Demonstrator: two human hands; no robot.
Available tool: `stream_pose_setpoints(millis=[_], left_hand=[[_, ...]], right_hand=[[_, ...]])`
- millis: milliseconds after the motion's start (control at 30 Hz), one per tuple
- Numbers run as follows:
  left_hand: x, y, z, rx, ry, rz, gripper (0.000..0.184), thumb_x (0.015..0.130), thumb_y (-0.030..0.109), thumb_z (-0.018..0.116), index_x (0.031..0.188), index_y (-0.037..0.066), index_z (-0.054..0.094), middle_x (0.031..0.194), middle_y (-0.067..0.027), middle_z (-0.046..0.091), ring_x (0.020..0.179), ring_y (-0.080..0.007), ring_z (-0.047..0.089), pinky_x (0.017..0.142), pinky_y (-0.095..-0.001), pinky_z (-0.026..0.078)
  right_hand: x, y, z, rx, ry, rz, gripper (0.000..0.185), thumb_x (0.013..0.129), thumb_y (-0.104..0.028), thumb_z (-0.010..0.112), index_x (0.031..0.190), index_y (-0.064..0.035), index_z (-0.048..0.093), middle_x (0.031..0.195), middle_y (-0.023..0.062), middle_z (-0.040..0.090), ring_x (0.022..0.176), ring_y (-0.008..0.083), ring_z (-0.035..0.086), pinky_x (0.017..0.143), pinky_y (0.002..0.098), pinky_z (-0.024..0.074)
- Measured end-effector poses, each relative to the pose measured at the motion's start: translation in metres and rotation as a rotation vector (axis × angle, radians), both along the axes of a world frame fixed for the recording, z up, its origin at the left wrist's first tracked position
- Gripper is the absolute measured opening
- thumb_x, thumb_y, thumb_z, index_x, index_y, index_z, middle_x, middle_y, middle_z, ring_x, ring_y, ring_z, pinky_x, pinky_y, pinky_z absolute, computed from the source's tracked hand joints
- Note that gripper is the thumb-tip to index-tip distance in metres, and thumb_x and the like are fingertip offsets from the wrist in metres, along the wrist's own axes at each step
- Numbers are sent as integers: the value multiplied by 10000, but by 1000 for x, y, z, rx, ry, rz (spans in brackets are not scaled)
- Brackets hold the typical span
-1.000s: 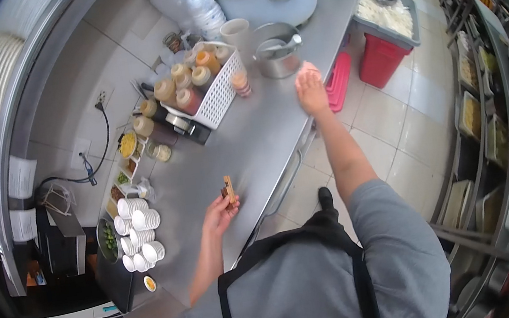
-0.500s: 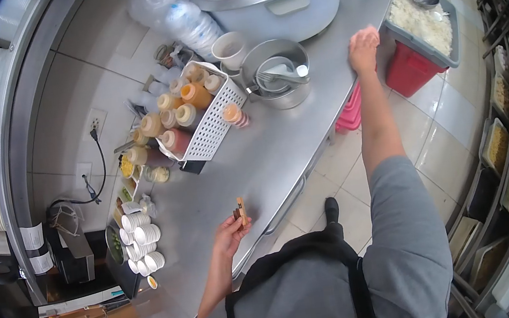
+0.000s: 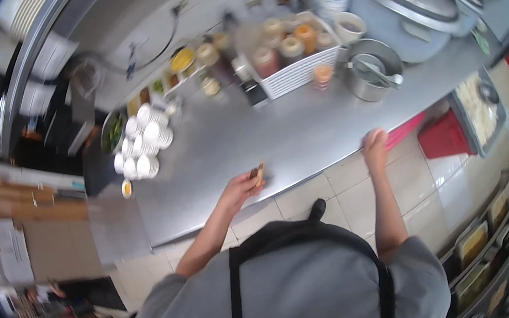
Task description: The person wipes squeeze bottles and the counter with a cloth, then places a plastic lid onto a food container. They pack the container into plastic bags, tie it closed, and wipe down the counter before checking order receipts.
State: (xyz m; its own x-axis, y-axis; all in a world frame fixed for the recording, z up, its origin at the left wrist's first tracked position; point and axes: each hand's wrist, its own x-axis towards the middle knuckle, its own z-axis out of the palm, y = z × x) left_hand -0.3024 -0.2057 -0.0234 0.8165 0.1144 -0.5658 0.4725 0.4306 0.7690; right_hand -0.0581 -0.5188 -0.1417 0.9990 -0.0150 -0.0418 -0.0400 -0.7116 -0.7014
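My left hand (image 3: 242,190) pinches a small tan and brown flat piece (image 3: 260,173) above the front part of the steel counter (image 3: 214,148). Blur hides exactly what that piece is. By the counter's front edge on the right, my right hand (image 3: 375,146) looks rounded and curled, its fingers too smeared to make out. Behind it stands a steel pot (image 3: 376,93) with a smaller container and a utensil inside. A small cup with orange contents (image 3: 322,77) sits between that pot and a white basket (image 3: 302,79) of sauce bottles.
Stacked white cups (image 3: 152,137) and a small cup with yellow contents (image 3: 127,188) occupy the left end. Large lidded tubs (image 3: 400,21) stand at the back right. A grey tub of rice (image 3: 502,120) rests over a red bin (image 3: 444,136) beyond the counter edge.
The view has turned, so the counter now runs more across the picture. My right hand has come nearer my body along the counter edge. The left hand still holds the small piece.
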Motion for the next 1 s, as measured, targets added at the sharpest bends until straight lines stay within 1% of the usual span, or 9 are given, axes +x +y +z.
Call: stream_pose_setpoints(millis=[167, 233, 400, 567, 600, 667, 733, 900, 1000], left_hand=[[-31, 24, 6, 22, -74, 61, 211, 860, 181, 537, 1008, 30, 536, 927, -68, 588, 834, -121, 560, 718, -248, 454], [-58, 35, 13, 52, -104, 62, 209, 860, 180, 537, 1004, 29, 534, 931, -71, 589, 828, -119, 563, 720, -249, 453], [-159, 75, 26, 77, -113, 236, 238, 860, 172, 536, 1033, 11, 520, 930, -81, 596, 821, -127, 570, 715, -248, 458], [-279, 109, 26, 57, -85, 523, 279, 853, 152, 539, 1077, -11, 507, 928, -91, 597, 818, -134, 575, 718, -246, 463], [-302, 113, 22, 48, -94, 605, 273, 853, 145, 536, 1071, -16, 504, 929, -102, 597, 812, -143, 582, 711, -248, 473], [-339, 122, 17, 42, -101, 687, 268, 854, 139, 534, 1066, -22, 500, 930, -113, 597, 807, -153, 590, 705, -249, 483], [-368, 129, 14, 20, -134, 759, 251, 855, 130, 528, 1053, -21, 499, 934, -132, 596, 789, -166, 599, 684, -249, 495], [-389, 142, 22, -33, -150, 816, 255, 857, 116, 517, 1066, -25, 479, 931, -139, 595, 800, -181, 604, 673, -247, 498], [-374, 146, 33, -135, -206, 865, 262, 859, 98, 501, 1086, -27, 469, 952, -136, 589, 812, -183, 597, 684, -248, 498]], right_hand=[[-84, 71, 57, 599, 72, 412, 423, 838, -306, 547, 1111, 16, 513, 928, 213, 599, 907, 328, 583, 791, 354, 443], [-86, 95, 91, 582, -111, 386, 467, 823, -336, 565, 1145, -5, 495, 1070, 207, 553, 1007, 359, 524, 833, 378, 421], [-67, 150, 28, -540, -764, 201, 364, 805, -251, 555, 1105, -48, 517, 1227, 176, 403, 1141, 416, 331, 911, 561, 275], [-100, 295, 19, -60, -1136, 662, 250, 718, -212, 582, 880, -57, 473, 943, 131, 444, 1013, 349, 390, 918, 571, 220], [-125, 329, 24, -371, -752, 881, 375, 755, -253, 565, 1034, -25, 460, 1068, 160, 436, 1100, 372, 357, 952, 587, 200], [-190, 406, -6, -144, -995, 899, 632, 838, -308, 491, 1298, 37, 230, 1264, 230, 312, 1223, 404, 256, 1042, 559, 109], [-258, 482, -27, 437, -847, 1062, 217, 805, -202, 490, 921, -25, 442, 915, 134, 435, 927, 330, 406, 904, 517, 255], [-443, 524, 2, 179, -1093, 1229, 457, 814, -285, 458, 1156, 13, 406, 1132, 198, 423, 1185, 354, 352, 1058, 485, 128], [-485, 507, 29, 453, -837, 1474, 352, 754, -165, 506, 1042, 37, 510, 1010, 200, 486, 1128, 384, 398, 882, 493, 356]])
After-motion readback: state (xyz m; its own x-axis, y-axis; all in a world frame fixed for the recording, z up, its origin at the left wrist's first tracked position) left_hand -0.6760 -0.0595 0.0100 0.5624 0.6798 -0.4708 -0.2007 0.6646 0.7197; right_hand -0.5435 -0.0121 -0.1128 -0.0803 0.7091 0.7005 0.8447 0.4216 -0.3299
